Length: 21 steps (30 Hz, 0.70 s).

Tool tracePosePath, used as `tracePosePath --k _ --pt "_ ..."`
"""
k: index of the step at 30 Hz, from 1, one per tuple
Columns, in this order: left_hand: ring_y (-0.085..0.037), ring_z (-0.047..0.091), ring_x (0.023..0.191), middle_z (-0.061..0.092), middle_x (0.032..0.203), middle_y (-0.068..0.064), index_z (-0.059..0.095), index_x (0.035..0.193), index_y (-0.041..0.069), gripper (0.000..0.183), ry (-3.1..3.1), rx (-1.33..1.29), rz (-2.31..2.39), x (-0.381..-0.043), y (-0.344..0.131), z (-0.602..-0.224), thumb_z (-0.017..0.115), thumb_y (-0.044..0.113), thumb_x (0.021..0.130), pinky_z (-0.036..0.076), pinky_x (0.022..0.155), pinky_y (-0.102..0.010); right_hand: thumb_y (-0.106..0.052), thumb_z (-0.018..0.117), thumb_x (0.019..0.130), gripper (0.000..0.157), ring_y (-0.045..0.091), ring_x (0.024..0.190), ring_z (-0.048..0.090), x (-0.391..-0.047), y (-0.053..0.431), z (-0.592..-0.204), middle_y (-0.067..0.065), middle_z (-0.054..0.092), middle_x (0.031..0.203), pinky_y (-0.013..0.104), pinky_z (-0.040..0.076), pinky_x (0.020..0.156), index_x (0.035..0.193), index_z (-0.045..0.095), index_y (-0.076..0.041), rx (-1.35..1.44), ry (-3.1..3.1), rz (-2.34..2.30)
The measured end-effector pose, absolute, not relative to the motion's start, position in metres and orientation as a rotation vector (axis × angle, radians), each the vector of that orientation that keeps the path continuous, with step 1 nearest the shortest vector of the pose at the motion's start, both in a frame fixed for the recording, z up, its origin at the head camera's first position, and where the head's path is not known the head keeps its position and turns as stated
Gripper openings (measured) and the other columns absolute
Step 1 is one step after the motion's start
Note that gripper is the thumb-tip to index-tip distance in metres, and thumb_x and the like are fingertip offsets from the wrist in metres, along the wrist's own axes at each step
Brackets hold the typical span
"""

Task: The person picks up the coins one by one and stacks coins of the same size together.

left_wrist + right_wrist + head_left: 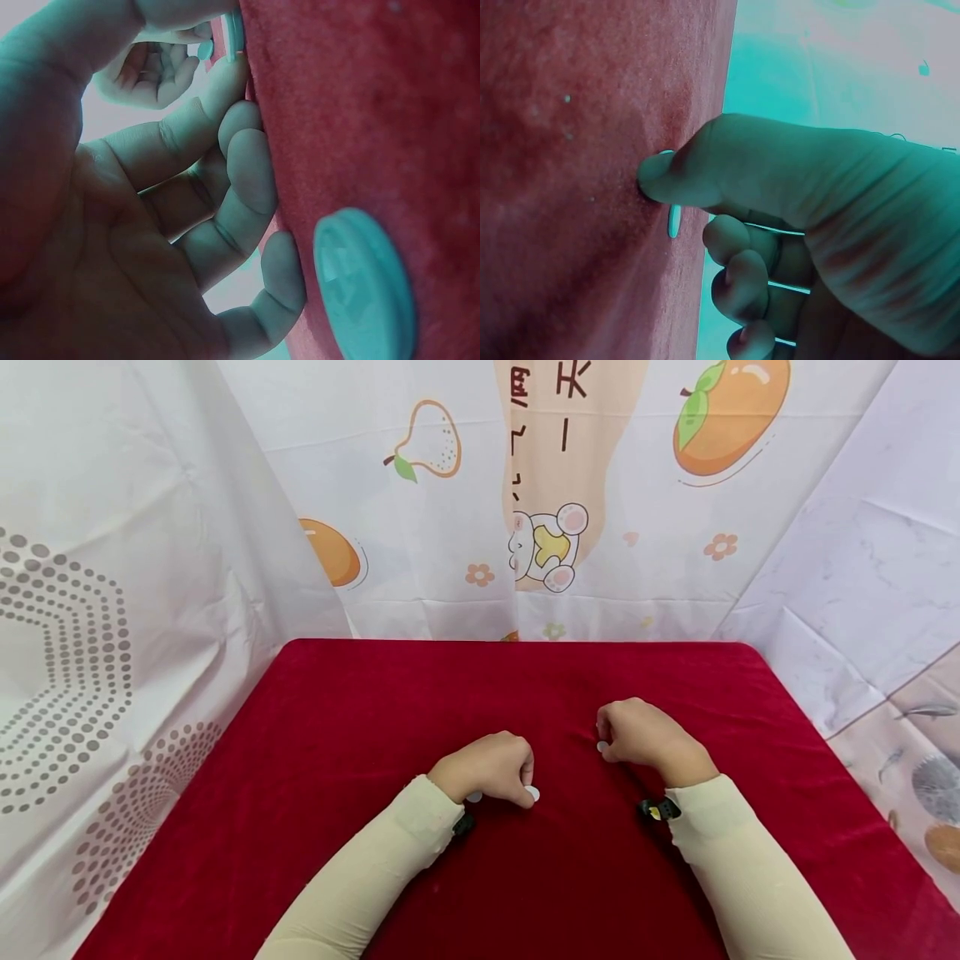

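Note:
My left hand [491,766] is low over the red cloth, pinching a small white round disc [532,793] between thumb and index finger. The left wrist view shows that disc [234,34] on edge at the fingertips, its other fingers bent against the cloth. A second disc [364,289] lies on the cloth beside the little finger; it peeks out under the wrist in the head view. Farther right, my right hand [648,735] pinches another white disc [602,747]. In the right wrist view the thumb [660,180] covers most of this disc [674,221], its edge showing below.
A red velvet cloth [420,693] covers the table. White printed curtains [450,527] hang behind and on both sides. Dark straps [660,810] sit at both wrists, under cream sleeves. Small pale specks [567,98] dot the cloth near the right thumb.

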State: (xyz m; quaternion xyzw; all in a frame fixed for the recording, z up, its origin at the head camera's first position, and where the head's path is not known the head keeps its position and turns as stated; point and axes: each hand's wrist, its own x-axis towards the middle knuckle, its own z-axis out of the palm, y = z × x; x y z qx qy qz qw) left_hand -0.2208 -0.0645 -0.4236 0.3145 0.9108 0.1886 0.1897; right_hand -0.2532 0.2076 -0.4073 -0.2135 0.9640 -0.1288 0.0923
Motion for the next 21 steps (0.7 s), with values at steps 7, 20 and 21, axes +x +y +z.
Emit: tracePosePath --k 7,20,21 --pt "-0.010 0.051 0.055 0.061 0.060 0.008 0.067 0.062 0.021 0.026 2.555 0.877 0.527 -0.221 -0.064 -0.423 0.082 0.025 0.083 0.047 0.053 -0.024 -0.011 0.079 0.080 0.012 0.014 0.063 0.053 -0.253 0.209 -0.408 -0.003 0.059 0.065 0.031 0.047 0.064 0.080 0.069 -0.018 -0.618 2.828 -0.420" --pt "-0.011 0.051 0.055 0.062 0.061 0.008 0.067 0.062 0.021 0.026 2.559 0.880 0.526 -0.222 -0.065 -0.424 0.083 0.026 0.082 0.047 0.053 -0.025 -0.012 0.079 0.077 0.014 0.012 0.060 0.051 -0.260 0.218 -0.418 -0.003 0.058 0.063 0.031 0.046 0.064 0.077 0.067 -0.019 -0.625 2.736 -0.553" --pt "-0.011 0.051 0.056 0.062 0.061 0.008 0.067 0.062 0.021 0.026 2.558 0.879 0.526 -0.222 -0.065 -0.424 0.083 0.026 0.082 0.047 0.053 -0.025 -0.013 0.080 0.077 0.015 0.012 0.060 0.051 -0.261 0.219 -0.419 -0.003 0.058 0.062 0.031 0.046 0.064 0.076 0.066 -0.019 -0.626 2.734 -0.553"
